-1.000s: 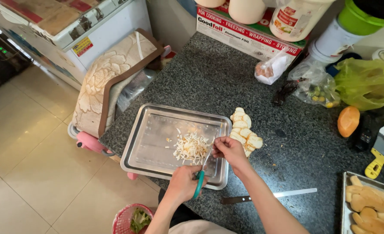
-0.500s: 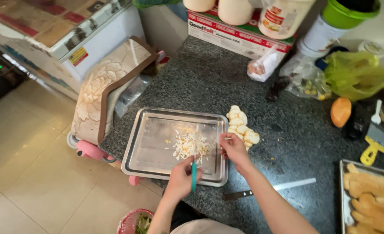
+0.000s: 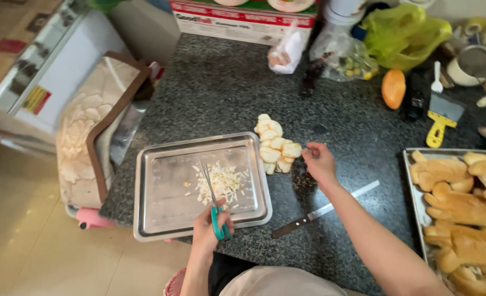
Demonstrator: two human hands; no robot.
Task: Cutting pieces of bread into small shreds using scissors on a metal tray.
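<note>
Her left hand [image 3: 209,227] is gripping teal-handled scissors [image 3: 214,205] over the shredded pile [image 3: 221,182] in the steel tray [image 3: 150,216], while the right hand [image 3: 319,162], fingers loose and holding nothing, is reaching for the peeled pieces [image 3: 275,145] on the bench [image 3: 221,93], needing one picked up to snip

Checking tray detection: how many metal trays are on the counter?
2. One metal tray sits front left, holding pale shreds, under the scissors in the left hand. The other tray is at right, cropped, with bread pieces.

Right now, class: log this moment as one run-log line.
left hand: holds scissors over tray | right hand: beside peeled pieces | knife: on counter
</note>
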